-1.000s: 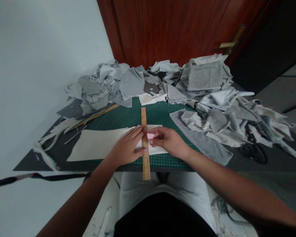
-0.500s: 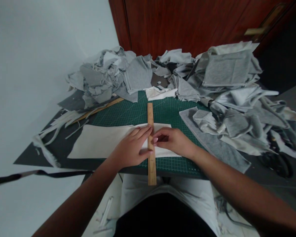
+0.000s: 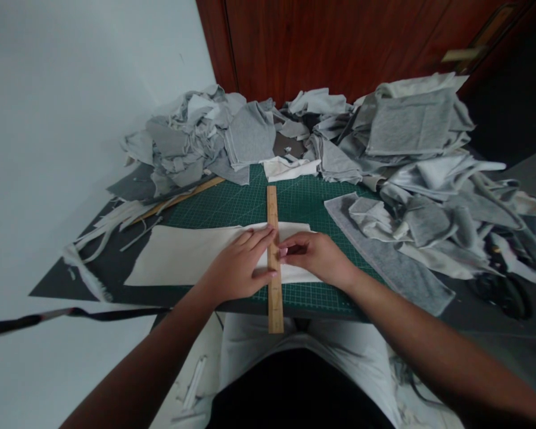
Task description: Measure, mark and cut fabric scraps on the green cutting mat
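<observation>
A long white cloth (image 3: pixel 174 253) lies flat across the green cutting mat (image 3: pixel 232 199). Over it, pointing away from me, rests a wooden ruler (image 3: pixel 272 205) whose near end juts past the table edge. My left hand (image 3: pixel 236 262) presses down with fingers outstretched, fingertips and thumb on the ruler and palm on the cloth. On the other side, my right hand (image 3: pixel 315 256) has thumb and fingertips pinched at the ruler's right edge, above the cloth. Whatever sits in that pinch is too small to make out.
Piles of grey fabric scraps (image 3: pixel 183 140) stand at the back left, with more grey cloth pieces (image 3: pixel 411 125) heaped at right. A second wooden stick (image 3: pixel 196 193) and white strips (image 3: pixel 111 223) lie at left. Black-handled scissors (image 3: pixel 502 292) sit partly under scraps at far right.
Both hands, the ruler and the cloth keep nearly the same places. The view has shifted very slightly.
</observation>
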Available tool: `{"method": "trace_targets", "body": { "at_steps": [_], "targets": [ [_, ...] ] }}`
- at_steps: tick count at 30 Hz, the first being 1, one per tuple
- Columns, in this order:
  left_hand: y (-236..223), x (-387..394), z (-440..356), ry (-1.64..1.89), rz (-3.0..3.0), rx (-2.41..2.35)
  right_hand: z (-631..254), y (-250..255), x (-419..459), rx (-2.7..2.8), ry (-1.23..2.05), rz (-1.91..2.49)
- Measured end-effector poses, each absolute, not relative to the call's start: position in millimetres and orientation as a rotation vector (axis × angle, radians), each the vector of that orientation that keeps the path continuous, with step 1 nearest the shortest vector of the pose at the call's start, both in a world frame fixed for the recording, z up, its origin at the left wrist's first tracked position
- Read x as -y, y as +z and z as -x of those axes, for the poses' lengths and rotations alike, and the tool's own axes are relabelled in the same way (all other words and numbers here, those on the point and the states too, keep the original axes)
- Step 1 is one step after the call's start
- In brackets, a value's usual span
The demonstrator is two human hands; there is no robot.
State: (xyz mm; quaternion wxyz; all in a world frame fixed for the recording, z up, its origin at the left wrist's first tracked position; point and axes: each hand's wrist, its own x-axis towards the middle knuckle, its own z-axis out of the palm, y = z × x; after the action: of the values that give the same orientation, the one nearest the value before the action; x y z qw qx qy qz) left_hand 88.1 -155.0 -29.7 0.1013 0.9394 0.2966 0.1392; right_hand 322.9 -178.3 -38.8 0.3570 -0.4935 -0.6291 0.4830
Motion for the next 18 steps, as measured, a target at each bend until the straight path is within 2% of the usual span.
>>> {"method": "trace_targets", "body": {
  "at_steps": [4, 12, 18],
  "targets": [
    [-29.8, 155.0, -88.0, 0.424, -2.768, -0.874, -322.5, -40.8, 179.3, 1.615, 1.364, 1.207],
    [-33.5, 154.0, -86.3, 0.414, -2.758, -0.886, -320.6, -39.7, 175.5, 1.769, 1.055, 1.223],
    [-31.9, 154.2, -86.2, 0.413, -2.773, -0.893, -323.3, -38.5, 175.5, 1.857, 1.026, 1.219]
  ]
}}
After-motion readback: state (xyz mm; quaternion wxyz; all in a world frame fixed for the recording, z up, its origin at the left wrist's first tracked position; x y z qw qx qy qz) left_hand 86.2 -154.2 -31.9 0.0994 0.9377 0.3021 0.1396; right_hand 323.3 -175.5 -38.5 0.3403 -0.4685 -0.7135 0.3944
